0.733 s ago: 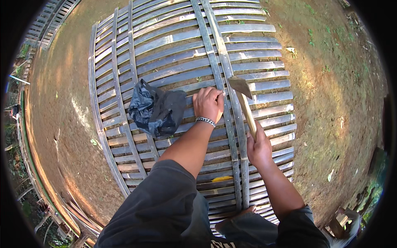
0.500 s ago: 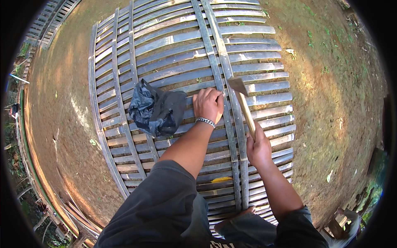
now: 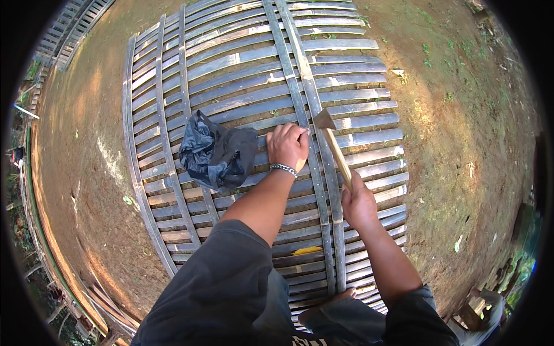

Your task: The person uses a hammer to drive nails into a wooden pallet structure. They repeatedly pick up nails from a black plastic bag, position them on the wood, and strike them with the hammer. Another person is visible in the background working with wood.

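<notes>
My left hand [image 3: 287, 145], with a chain bracelet [image 3: 284, 169] at its wrist, rests on a slatted bamboo panel [image 3: 254, 55]. Its thumb and fingers are pinched together beside a long lengthwise strip [image 3: 316, 173]; whatever lies between the fingertips is too small to make out. In my right hand [image 3: 359, 203] is a hatchet [image 3: 337, 154], gripped low on its wooden handle. The dark wedge-shaped head is just right of my left fingertips, over the paired strips. A crumpled black plastic bag [image 3: 218, 151] sits on the slats left of my left hand.
Bare brown soil [image 3: 461, 190] surrounds the panel. A yellow leaf [image 3: 307, 251] lies on the nearer slats, close to my bare foot [image 3: 346, 293]. Another slatted panel [image 3: 72, 29] stands at the far left. Small nail heads dot the lengthwise strips.
The hatchet head has shifted slightly left, toward my left fingertips. The whole view has moved a little; my left hand keeps its pinch at the same strip.
</notes>
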{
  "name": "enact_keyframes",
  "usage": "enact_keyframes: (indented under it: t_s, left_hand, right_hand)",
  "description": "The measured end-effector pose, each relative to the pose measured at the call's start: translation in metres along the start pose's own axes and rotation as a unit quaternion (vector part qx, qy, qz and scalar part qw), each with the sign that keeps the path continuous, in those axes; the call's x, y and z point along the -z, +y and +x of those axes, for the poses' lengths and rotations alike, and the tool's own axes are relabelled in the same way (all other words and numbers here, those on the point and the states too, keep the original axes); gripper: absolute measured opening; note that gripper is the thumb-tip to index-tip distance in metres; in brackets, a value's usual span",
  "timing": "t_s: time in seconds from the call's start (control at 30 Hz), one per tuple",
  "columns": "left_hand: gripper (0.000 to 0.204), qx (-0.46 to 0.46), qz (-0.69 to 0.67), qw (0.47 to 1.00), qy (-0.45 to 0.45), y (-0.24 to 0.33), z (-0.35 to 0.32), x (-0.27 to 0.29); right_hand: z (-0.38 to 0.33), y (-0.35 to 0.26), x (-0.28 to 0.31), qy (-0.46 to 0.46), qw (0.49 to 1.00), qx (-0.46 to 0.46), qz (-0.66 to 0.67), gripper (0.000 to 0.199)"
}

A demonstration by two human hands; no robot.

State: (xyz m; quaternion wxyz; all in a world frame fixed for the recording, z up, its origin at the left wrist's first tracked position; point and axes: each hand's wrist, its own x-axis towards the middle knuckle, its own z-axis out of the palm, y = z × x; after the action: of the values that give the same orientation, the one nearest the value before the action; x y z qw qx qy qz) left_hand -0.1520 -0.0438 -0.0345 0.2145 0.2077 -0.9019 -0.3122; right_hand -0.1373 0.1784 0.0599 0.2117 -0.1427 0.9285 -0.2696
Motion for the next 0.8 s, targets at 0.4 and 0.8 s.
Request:
enact_keyframes:
  t_s: [0.4, 0.8]
  left_hand:
    - [0.107, -0.014, 0.206, 0.939, -0.275, 0.0, -0.024, 0.062]
    - [0.112, -0.025, 0.212, 0.936, -0.28, -0.007, -0.026, 0.06]
  right_hand:
    - [-0.008, -0.007, -0.016, 0.021, 0.999, 0.036, -0.005, 0.05]
    - [-0.003, 0.003, -0.016, 0.042, 0.995, 0.07, -0.063, 0.05]
